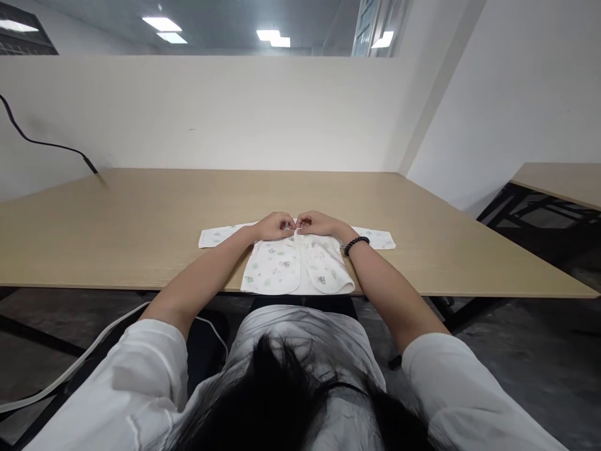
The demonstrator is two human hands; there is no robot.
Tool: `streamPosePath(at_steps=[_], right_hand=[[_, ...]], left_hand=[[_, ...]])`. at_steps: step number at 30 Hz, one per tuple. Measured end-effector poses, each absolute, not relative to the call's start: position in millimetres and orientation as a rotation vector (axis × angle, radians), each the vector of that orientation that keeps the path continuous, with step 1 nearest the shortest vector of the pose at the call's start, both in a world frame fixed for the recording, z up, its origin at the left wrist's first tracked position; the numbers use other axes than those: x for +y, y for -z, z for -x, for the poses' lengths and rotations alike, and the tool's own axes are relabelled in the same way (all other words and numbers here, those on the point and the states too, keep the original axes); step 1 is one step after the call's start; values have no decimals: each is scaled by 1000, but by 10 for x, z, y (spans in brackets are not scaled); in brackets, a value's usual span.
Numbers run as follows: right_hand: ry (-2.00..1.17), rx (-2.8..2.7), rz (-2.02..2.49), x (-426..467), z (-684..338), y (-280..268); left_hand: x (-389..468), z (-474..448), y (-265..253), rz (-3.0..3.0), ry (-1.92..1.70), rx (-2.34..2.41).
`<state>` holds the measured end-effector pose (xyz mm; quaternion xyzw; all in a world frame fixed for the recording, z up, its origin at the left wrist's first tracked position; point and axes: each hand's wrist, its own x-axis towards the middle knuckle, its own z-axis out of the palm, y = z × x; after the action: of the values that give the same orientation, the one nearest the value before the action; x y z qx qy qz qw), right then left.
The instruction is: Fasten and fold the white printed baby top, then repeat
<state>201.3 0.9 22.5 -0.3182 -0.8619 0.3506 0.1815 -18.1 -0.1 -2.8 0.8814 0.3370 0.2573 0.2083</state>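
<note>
A small white baby shirt (275, 266) with a scattered print lies spread on the table, its sleeves stretched out to both sides and its hem near the front edge. Its front is split down the middle, with rounded lower corners. At the upper end of this front opening, my left hand (276, 226) pinches the fabric with curled fingers. Close against it, my right hand (319, 223) grips the other side of the opening the same way. The fingertips nearly meet, and what lies between them is too small to make out. A dark beaded bracelet (357, 245) circles my right wrist.
The wooden table (141, 219) runs back to a white partition (244, 113). A black cable (51, 144) comes down to its left rear edge. Another table (563, 178) stands at the right. A white cable (89, 351) hangs below on the left.
</note>
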Motion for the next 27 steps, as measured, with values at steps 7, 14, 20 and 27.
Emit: streamPosePath(at_steps=[7,14,20,27], right_hand=[[-830,-2385,892,30,-2013,-146],[-690,-2380,873,60,-2008,-124],[-599,-2392,859,26,-1981,-140],[-545,-2396,848,24,-1974,-136]], left_hand=[[12,157,33,-2413,-736,940],[-24,158,-13,-2326,-743,961],[-65,166,-43,-2229,-717,960],[-45,147,-38,-2149,-717,976]])
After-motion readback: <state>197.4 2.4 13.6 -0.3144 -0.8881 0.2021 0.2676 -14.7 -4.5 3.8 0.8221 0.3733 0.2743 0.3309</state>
